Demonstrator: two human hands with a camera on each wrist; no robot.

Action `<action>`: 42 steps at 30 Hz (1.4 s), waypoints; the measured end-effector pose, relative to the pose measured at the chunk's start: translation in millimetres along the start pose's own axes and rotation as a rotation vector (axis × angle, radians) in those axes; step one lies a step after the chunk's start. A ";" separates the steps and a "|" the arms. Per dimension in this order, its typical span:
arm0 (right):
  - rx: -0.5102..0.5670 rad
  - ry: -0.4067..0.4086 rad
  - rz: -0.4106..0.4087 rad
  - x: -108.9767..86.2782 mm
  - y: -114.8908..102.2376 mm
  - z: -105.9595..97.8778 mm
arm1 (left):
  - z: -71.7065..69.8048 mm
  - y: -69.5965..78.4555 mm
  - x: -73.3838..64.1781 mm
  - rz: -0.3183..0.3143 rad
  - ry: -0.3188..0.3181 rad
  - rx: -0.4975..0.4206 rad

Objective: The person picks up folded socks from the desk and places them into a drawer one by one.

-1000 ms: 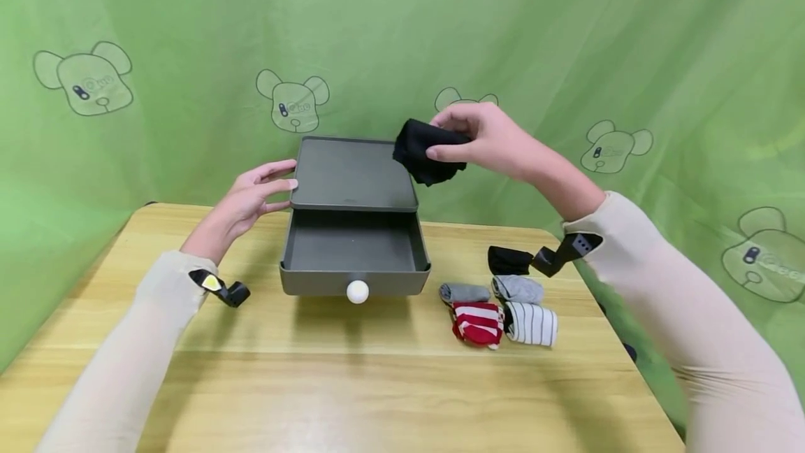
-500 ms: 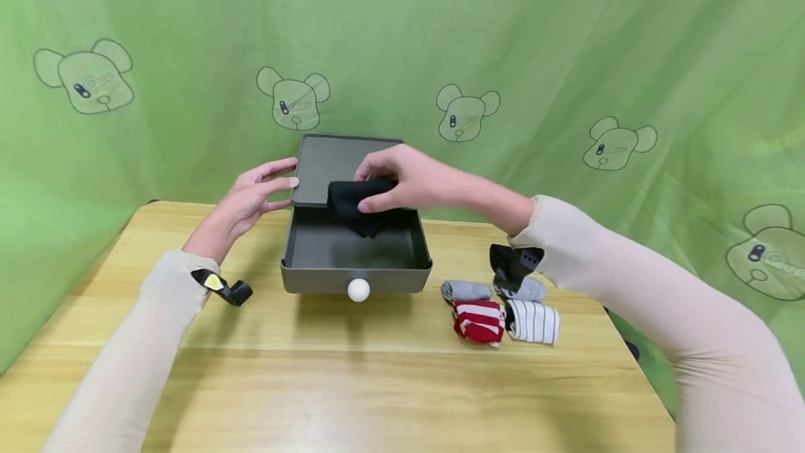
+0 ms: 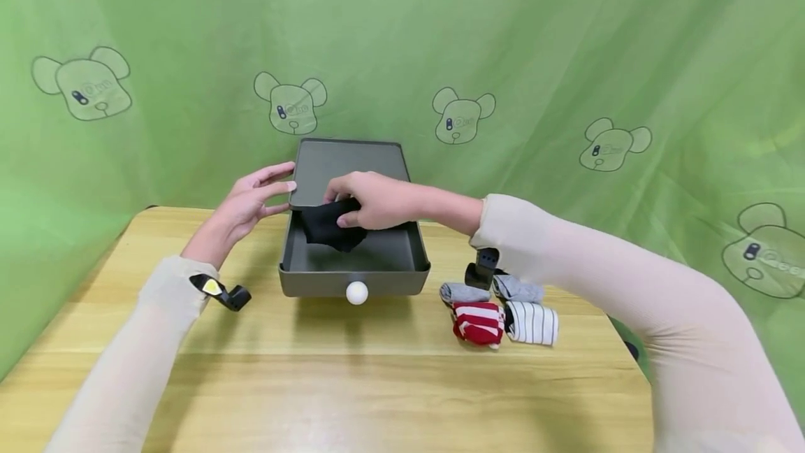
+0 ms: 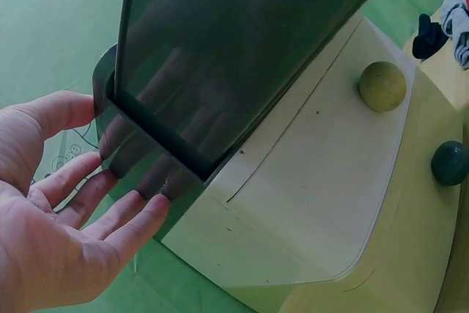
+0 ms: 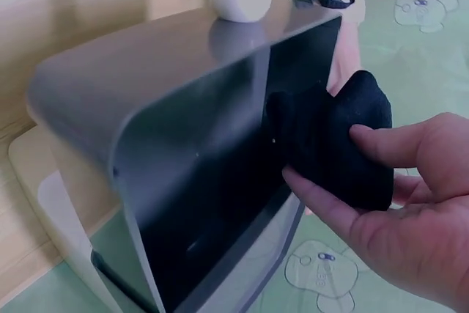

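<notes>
My right hand (image 3: 380, 203) pinches a folded black sock (image 3: 328, 227) between thumb and fingers, over the left part of a pulled-out grey drawer (image 3: 314, 282). In the right wrist view, the sock (image 5: 355, 144) overlaps the drawer's dark inside. A round white knob (image 3: 356, 293) sits on the drawer front. Fingers outstretched, my left hand (image 3: 242, 207) touches the left side of the cabinet's grey top (image 3: 352, 168). The left wrist view shows the same hand (image 4: 80, 218) with its fingertips against the dark corner, nothing gripped.
Right of the cabinet lie rolled socks: a grey one (image 3: 464, 293), another grey one (image 3: 518, 289), a red-and-white striped one (image 3: 478, 324) and a white one with dark stripes (image 3: 532, 323). A green curtain (image 3: 390, 33) hangs behind the wooden table (image 3: 352, 397).
My right hand has carried the black sock leftward and down, from beside the cabinet top to the open drawer. My left hand has stayed on the cabinet's side.
</notes>
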State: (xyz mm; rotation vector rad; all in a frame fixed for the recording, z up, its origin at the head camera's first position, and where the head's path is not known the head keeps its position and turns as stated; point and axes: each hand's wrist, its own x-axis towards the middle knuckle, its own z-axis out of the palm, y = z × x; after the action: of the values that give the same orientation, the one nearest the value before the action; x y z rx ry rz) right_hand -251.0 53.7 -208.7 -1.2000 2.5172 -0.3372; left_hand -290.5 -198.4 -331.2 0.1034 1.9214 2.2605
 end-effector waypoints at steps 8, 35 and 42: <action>0.021 0.058 0.092 7.6 -3.3 15.6 | 2.3 -3.9 1.4 0.012 -0.005 0.042; 0.066 0.140 0.134 16.8 -2.5 39.9 | 0.8 -3.8 -0.4 0.024 0.015 0.024; -0.020 0.159 0.132 16.1 0.3 40.6 | 0.8 -2.8 1.2 0.024 0.011 0.016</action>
State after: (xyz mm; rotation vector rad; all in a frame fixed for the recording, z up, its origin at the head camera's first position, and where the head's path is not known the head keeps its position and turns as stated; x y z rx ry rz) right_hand -244.8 38.4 -249.1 -1.0450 2.7262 -0.3889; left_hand -291.3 -197.0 -333.9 0.1170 1.9546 2.2656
